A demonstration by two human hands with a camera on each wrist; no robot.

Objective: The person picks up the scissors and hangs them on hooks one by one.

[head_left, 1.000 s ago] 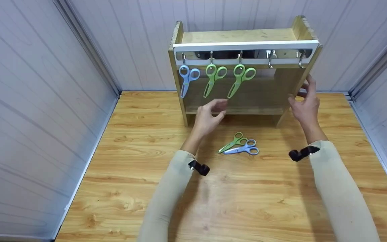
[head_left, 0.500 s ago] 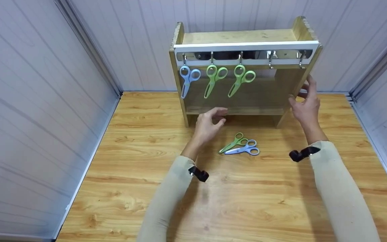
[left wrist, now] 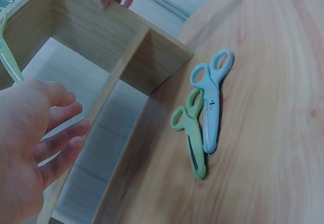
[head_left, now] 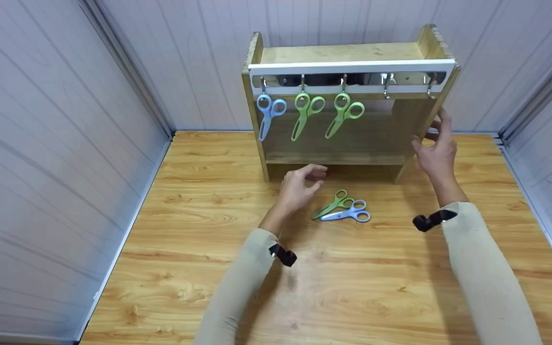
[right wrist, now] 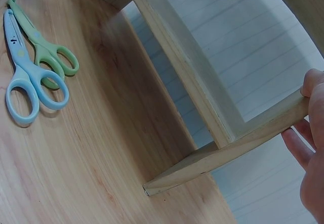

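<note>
My left hand (head_left: 297, 189) hovers with loosely bent fingers before the lower shelf of a wooden rack (head_left: 343, 52), holding nothing. To its right on the table lie green scissors (head_left: 336, 203) and blue scissors (head_left: 351, 212), side by side and touching; in the right wrist view their handles point towards the bottom. My right hand (head_left: 436, 153) grips the rack's right side panel, thumb on one face and fingers behind it. On the rack's hook rail (head_left: 352, 65) hang blue scissors (head_left: 265, 120), green scissors (head_left: 300, 120) and another green pair (head_left: 337, 120), each by one handle loop.
Two hooks at the rail's right, one hook (head_left: 386, 88) and the end hook (head_left: 431, 88), carry nothing. The rack stands on the wood-grain table (head_left: 185, 268) near the pale back wall (head_left: 209, 72). Panels rise at both sides.
My left hand has moved down from beneath the hanging scissors towards the table, nearer the scissors lying there. The right hand keeps its grip on the rack.
</note>
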